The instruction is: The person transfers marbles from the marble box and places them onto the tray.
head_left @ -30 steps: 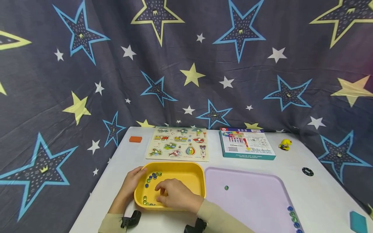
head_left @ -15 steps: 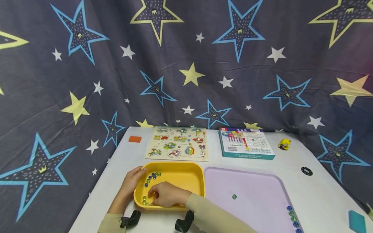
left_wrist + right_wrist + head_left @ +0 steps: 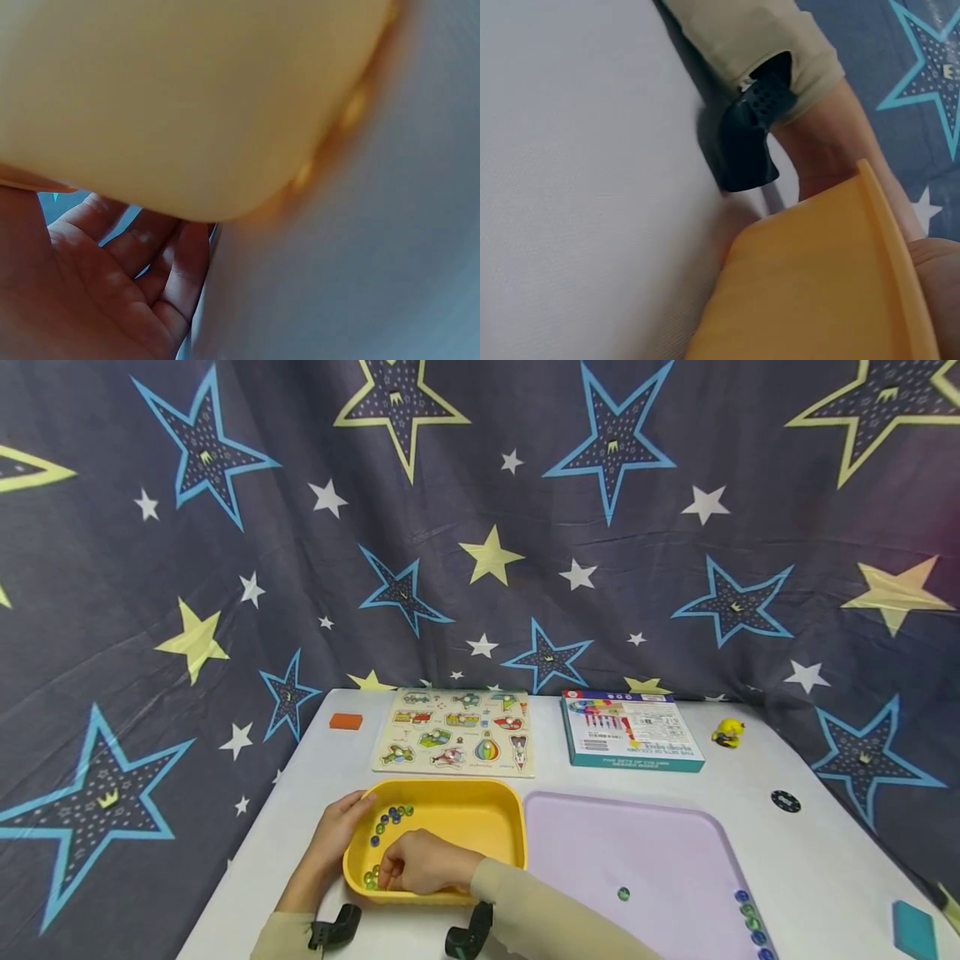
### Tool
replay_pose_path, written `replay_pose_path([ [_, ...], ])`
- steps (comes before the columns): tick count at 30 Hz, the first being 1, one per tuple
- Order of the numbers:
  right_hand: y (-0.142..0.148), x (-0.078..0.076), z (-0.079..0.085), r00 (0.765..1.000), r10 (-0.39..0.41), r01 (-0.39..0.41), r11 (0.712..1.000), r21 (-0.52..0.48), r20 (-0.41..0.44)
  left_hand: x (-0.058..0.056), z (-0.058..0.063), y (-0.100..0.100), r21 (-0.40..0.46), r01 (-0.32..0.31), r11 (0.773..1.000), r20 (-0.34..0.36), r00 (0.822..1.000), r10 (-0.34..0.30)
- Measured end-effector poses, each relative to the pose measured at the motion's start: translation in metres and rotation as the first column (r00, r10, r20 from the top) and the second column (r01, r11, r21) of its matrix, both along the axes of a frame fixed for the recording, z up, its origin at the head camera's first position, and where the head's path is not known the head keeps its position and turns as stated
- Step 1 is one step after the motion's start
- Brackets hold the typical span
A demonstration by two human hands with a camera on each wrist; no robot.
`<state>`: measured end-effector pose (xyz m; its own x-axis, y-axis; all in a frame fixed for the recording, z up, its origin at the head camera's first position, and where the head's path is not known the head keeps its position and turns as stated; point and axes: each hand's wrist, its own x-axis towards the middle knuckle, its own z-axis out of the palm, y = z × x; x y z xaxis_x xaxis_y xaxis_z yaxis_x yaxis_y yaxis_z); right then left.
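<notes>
A yellow tray [image 3: 480, 791] holds several glass marbles [image 3: 380, 829] along its left side, and more marbles [image 3: 371, 881] in its near left corner. My left hand [image 3: 333, 833] grips the tray's left rim; in the left wrist view its fingers bend against the tray's outside. Inside the tray, my right hand [image 3: 426, 862] reaches down with bent fingers at the near left marbles. Its fingertips are partly hidden, so whether they pinch a marble is unclear. On the lilac tray [image 3: 585, 827] to the right lies a single green marble [image 3: 624, 894].
Several blue and green marbles [image 3: 752, 923] line the lilac tray's right edge. Behind stand a picture puzzle board [image 3: 454, 732] and a flat box [image 3: 632, 731]. Around them are an orange block [image 3: 346, 721], a yellow toy figure [image 3: 727, 732], a black chip [image 3: 786, 801] and a teal block [image 3: 914, 929].
My right hand has moved left and down to the near left marbles in the yellow tray. The lone green marble has rolled nearer and rightward on the lilac tray. My left hand stays put.
</notes>
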<state>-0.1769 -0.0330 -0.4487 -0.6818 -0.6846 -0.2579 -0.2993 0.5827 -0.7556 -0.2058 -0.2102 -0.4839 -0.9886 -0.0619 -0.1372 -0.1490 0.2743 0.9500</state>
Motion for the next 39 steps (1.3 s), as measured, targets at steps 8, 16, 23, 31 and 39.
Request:
replay_pose_path([
  [8, 0.005, 0.0, 0.002, 0.999, 0.044, -0.043, 0.998, -0.034, 0.031, 0.0, -0.001, 0.001, 0.011, -0.006, 1.0, 0.0, 1.0, 0.006],
  [16, 0.027, 0.001, 0.006, 0.998, -0.059, 0.054, 0.981, -0.185, -0.025, 0.0, 0.0, 0.003, 0.009, -0.017, 1.0, 0.004, 1.0, 0.017],
  [23, 0.058, 0.007, 0.018, 0.962, -0.263, 0.219, 0.9, -0.376, -0.07, 0.0, 0.0, 0.001, 0.016, -0.015, 1.0, -0.004, 1.0, 0.015],
  [31, 0.105, 0.021, 0.046, 0.814, -0.571, 0.392, 0.681, -0.619, -0.112, -0.001, 0.0, 0.002, 0.019, -0.015, 1.0, 0.009, 1.0, 0.015],
  [39, 0.152, 0.002, 0.005, 0.657, -0.72, 0.528, 0.651, -0.546, -0.222, 0.0, 0.0, 0.002, 0.026, -0.019, 0.999, 0.026, 1.0, 0.018],
])
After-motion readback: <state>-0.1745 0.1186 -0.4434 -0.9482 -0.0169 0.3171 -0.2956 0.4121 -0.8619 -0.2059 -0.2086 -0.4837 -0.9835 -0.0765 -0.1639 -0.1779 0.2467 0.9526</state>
